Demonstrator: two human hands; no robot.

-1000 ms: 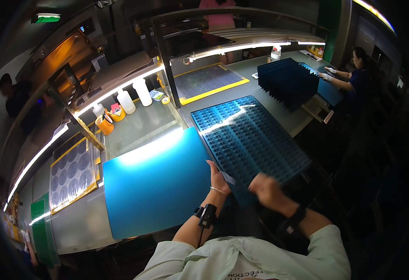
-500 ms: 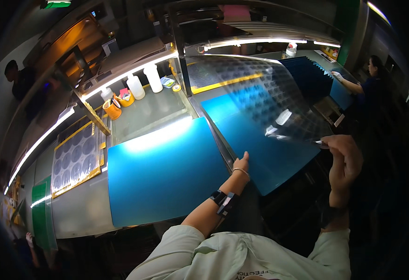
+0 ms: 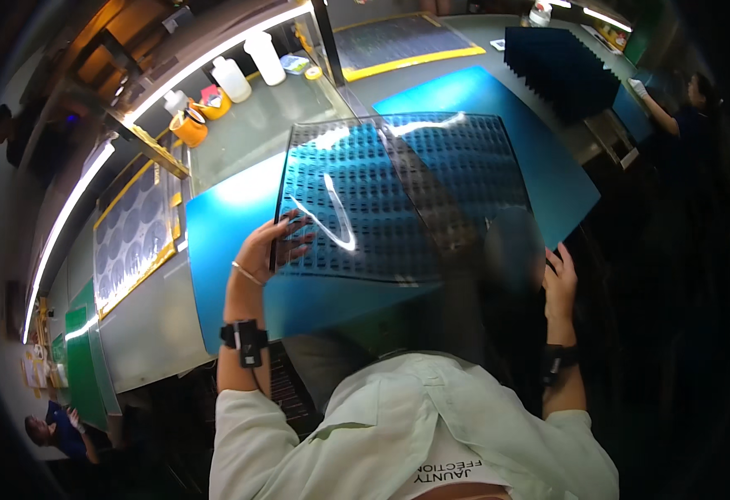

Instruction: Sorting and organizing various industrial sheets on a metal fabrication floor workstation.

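I hold a clear film sheet, printed with rows of small dark marks, in front of me. My left hand has the film's left edge between thumb and fingers. At its right side my right hand is closed around the edge, the fingers partly hidden. White glare streaks run across the film. Beneath and behind it show two glossy blue sheets, one on the left bench and another on the right bench. A dark gap between the benches shows through the film.
Bottles, an orange cup and a tape roll stand along the back left. A yellow-taped film with dark circles lies at left. A dark pleated stack stands at back right, beside a co-worker. Another person is at lower left.
The film has swung from the right bench to in front of me. My left hand has moved left and taken its left edge. My right hand has come down and inward with the film.
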